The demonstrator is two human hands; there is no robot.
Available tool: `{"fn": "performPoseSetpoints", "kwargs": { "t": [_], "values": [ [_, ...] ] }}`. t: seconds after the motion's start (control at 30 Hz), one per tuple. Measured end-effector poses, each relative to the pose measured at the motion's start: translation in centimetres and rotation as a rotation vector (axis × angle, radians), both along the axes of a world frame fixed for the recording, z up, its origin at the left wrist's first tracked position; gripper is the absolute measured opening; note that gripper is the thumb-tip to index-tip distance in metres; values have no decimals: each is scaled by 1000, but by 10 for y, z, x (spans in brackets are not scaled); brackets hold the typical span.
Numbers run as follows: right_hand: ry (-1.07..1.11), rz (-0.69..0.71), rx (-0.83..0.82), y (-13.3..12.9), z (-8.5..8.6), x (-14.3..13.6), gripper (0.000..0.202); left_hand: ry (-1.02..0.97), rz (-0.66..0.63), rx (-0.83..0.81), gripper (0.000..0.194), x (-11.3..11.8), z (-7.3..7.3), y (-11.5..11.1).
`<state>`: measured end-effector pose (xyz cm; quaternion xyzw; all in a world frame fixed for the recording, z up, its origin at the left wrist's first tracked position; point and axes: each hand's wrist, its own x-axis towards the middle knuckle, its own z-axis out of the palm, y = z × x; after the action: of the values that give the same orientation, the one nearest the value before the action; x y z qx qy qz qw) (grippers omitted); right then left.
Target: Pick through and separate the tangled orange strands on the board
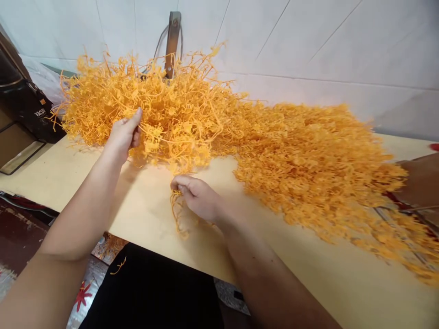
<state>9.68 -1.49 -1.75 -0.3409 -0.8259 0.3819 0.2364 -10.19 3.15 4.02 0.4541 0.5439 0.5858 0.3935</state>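
Observation:
Two heaps of thin, branching orange sprigs, plastic-looking, lie on the pale table (151, 196): a loose, tangled heap (171, 100) at the left and a denser heap (308, 155) at the right. My left hand (125, 135) is closed at the front of the loose heap, its thumb against the strands. Its curled fingers seem to grip some sprigs, though the hand partly hides them. Nearer to me, my right hand (197, 194) pinches an orange sprig (176, 217), which dangles below the fingertips over the tabletop.
A metal bracket (173, 41) stands upright behind the loose heap, against the white wall (274, 45). Far left is a black machine (34, 100) with printed letters. At the right edge sits a brown object (420, 183). Black cloth (151, 292) covers my lap, with a stray sprig on it.

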Motion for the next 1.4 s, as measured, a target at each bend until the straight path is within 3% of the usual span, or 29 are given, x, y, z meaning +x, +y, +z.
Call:
{"fn": "performPoseSetpoints", "kwargs": {
  "t": [0.1,0.2,0.3,0.4,0.53,0.6,0.77,0.9,1.03,1.2,1.27,1.4],
  "values": [
    [-31,38,-36,-2,-1,-1,16,-184,-135,4,37,-2,3,-4],
    [8,59,-75,-4,2,0,15,-191,-303,53,31,8,1,-10],
    [120,71,-84,-3,7,1,12,-76,-340,78,29,16,-4,-11],
    [278,-3,-134,0,11,4,10,141,-359,22,27,17,-7,-11],
    [366,-48,-167,1,13,6,7,404,-710,-279,43,20,-6,-17],
    [315,7,-156,-1,14,5,5,424,-799,-330,47,24,-8,-20],
    [182,93,-123,-5,20,5,13,236,-839,-264,39,33,-20,-17],
    [193,82,-163,-4,23,9,26,-18,-653,-227,31,37,-26,-13],
    [369,-9,-248,1,21,13,30,-179,-521,-232,26,37,-23,-13],
    [554,-243,-388,13,11,14,26,-196,-704,-112,22,35,-16,-19],
    [595,-295,-445,15,7,11,27,-63,-820,-131,24,37,-17,-21],
    [596,-254,-411,13,4,3,38,221,-995,-189,21,45,-26,-23]
  ]
}}
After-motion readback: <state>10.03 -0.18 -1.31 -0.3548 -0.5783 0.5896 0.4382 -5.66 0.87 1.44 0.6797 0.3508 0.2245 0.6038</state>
